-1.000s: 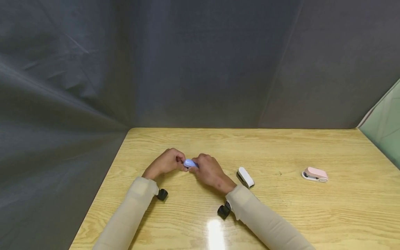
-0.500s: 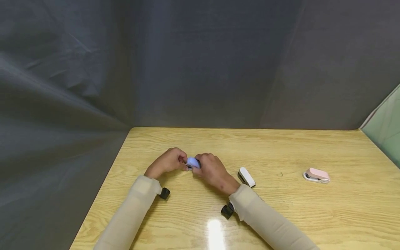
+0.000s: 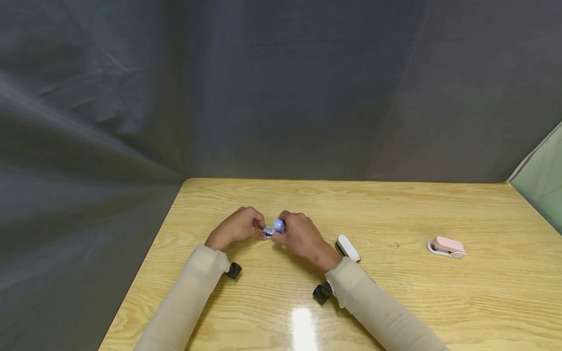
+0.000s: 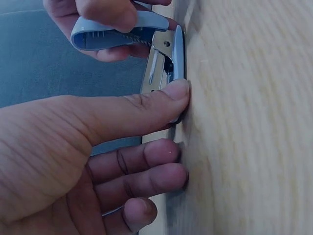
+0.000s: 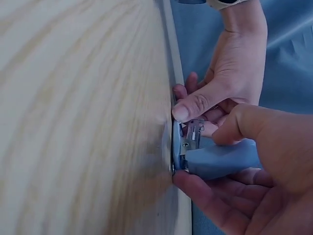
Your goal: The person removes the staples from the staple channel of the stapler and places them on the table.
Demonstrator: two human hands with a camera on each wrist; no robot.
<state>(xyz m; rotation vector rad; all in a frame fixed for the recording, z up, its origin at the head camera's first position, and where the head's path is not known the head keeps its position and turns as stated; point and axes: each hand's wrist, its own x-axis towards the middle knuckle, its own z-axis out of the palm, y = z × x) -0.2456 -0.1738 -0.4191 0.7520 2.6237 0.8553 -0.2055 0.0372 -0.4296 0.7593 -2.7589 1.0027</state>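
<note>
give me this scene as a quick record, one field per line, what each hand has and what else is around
in hand: blue stapler, opened up, inner metal parts showing
left hand: holds the base, thumb on its end
right hand: grips the raised cover
other staplers: white stapler just right of the right hand; pink and white stapler farther right
surface: wood-grain table
backdrop: dark fabric behind and to the left
sleeves: beige, both arms

The left hand [image 4: 73, 129] hides part of the blue stapler [image 4: 164, 41].
</note>
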